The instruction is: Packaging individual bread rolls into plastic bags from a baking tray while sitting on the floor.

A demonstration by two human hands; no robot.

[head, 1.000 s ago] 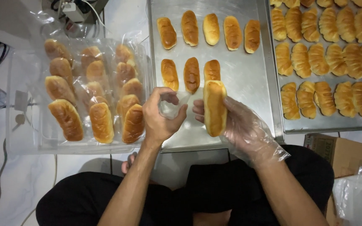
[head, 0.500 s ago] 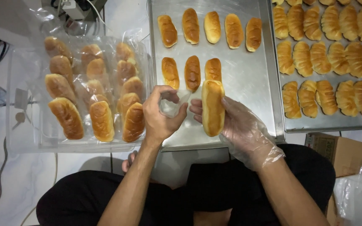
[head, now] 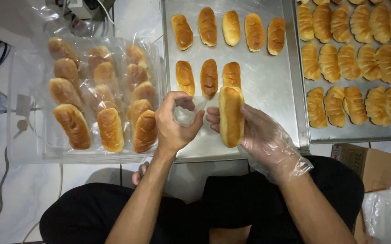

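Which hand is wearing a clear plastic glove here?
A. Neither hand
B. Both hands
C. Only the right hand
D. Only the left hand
C: the right hand, holding a long bread roll, is covered by a crinkled clear glove, while the left hand is bare and pinches a small clear plastic bag.

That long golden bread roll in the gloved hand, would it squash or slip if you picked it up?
The long golden bread roll probably squashes easily: it looks puffy and soft. Likely light, since the right hand in its thin plastic glove holds it upright with loose fingers. Its glossy crust might slip slightly.
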